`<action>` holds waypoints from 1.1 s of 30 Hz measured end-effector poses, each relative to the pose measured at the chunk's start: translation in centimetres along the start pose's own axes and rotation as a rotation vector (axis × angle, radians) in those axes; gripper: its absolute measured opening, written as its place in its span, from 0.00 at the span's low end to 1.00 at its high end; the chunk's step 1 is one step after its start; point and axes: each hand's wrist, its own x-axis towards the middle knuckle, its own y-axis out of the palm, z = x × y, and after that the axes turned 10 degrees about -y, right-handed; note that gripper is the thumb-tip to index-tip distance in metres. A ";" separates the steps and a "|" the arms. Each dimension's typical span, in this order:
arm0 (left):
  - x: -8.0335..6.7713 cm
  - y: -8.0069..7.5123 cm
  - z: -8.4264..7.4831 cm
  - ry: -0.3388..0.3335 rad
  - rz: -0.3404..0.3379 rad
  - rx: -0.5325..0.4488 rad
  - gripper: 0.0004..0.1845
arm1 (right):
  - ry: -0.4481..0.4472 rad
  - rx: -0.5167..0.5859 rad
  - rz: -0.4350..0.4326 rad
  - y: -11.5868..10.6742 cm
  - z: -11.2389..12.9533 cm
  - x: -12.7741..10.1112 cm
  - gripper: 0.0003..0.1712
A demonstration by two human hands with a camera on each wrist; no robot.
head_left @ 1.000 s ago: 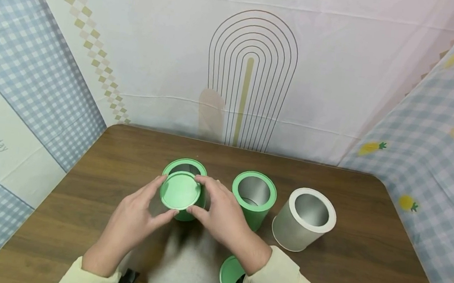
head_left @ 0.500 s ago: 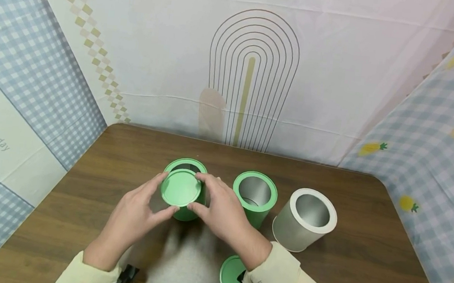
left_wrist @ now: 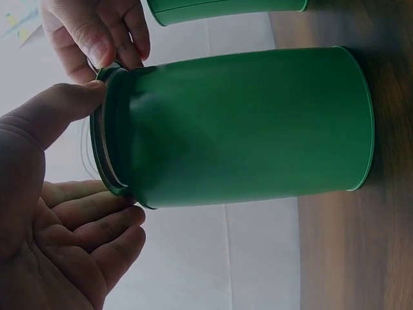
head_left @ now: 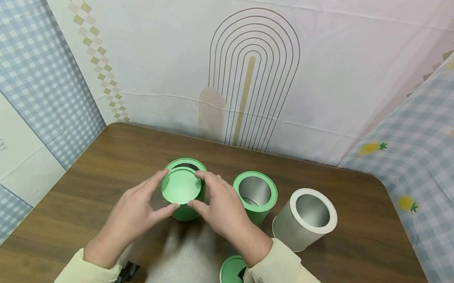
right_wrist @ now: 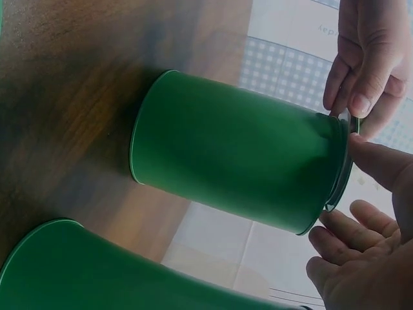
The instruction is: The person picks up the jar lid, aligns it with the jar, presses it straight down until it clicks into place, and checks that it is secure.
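Now both the left hand [head_left: 131,216] and right hand [head_left: 224,214] pinching the green lid [head_left: 181,185] over the green tin [head_left: 187,213].

Green lid [head_left: 181,185]: round, flat, pale green metal with raised rim; held level over the mouth of the green tin, slightly off-centre toward the table's near edge, not seated.

Green tin [head_left: 187,210]: cylindrical, green-walled, silvery inside; upright, mouth open under the lid; stands left of the table's middle, toward the far edge.
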 end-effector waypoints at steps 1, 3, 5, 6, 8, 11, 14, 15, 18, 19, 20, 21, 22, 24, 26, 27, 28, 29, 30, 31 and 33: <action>0.0 0.0 0.0 -0.001 0.002 0.000 0.42 | -0.002 -0.001 0.002 0.0 0.0 0.0 0.37; 0.1 0.0 0.0 -0.005 0.002 0.001 0.43 | -0.007 -0.002 0.005 -0.1 0.0 0.1 0.37; 0.1 0.0 0.0 -0.008 0.002 0.001 0.43 | -0.010 -0.004 0.008 -0.1 0.0 0.2 0.37; 0.2 0.0 0.0 -0.009 0.003 0.001 0.43 | -0.010 -0.004 0.011 -0.1 0.0 0.2 0.37; 0.2 -0.1 0.0 -0.009 0.002 0.000 0.43 | -0.009 -0.003 0.015 -0.2 0.0 0.3 0.37; 0.2 -0.1 0.0 -0.007 0.003 -0.003 0.43 | -0.004 -0.003 0.020 -0.3 0.0 0.4 0.37; 0.2 -0.1 0.0 -0.010 0.006 -0.006 0.42 | -0.003 -0.006 0.026 -0.3 0.0 0.5 0.36; 0.2 -0.1 0.0 -0.013 0.008 -0.005 0.42 | -0.003 -0.006 0.026 -0.3 0.0 0.5 0.36; 0.3 -0.1 0.0 -0.024 0.015 -0.003 0.43 | -0.006 -0.009 0.028 -0.3 0.0 0.6 0.36; 0.3 -0.1 0.0 -0.027 0.017 -0.002 0.43 | -0.008 -0.010 0.028 -0.3 0.0 0.7 0.36; 0.3 -0.1 0.0 -0.030 0.019 -0.001 0.43 | -0.009 -0.012 0.027 -0.3 -0.1 0.7 0.36; 0.3 -0.1 0.0 -0.032 0.020 0.001 0.43 | -0.012 -0.014 0.026 -0.3 -0.1 0.7 0.36; 0.4 -0.1 0.0 -0.035 0.021 0.002 0.43 | -0.014 -0.015 0.026 -0.3 -0.1 0.8 0.36; 0.5 -0.1 0.0 -0.039 0.024 0.003 0.43 | -0.014 -0.017 0.027 -0.3 -0.1 0.8 0.36; 0.5 -0.1 0.1 -0.046 0.028 0.003 0.43 | -0.013 -0.019 0.028 -0.3 -0.2 0.9 0.36; 0.6 -0.1 0.1 -0.049 0.030 0.004 0.43 | -0.013 -0.019 0.029 -0.3 -0.2 0.9 0.36; 0.6 -0.1 0.1 -0.053 0.033 0.004 0.43 | -0.011 -0.018 0.029 -0.3 -0.2 1.0 0.36; 0.6 -0.1 0.1 -0.055 0.037 0.003 0.43 | -0.008 -0.018 0.030 -0.3 -0.2 1.0 0.36; 0.7 0.0 0.1 -0.058 0.039 0.003 0.43 | -0.006 -0.017 0.031 -0.2 -0.2 1.0 0.36; 0.7 0.0 0.1 -0.057 0.041 0.003 0.43 | -0.002 -0.016 0.033 -0.2 -0.3 1.0 0.36; 0.7 0.1 0.2 -0.055 0.044 0.003 0.43 | 0.006 -0.011 0.039 -0.2 -0.3 1.0 0.36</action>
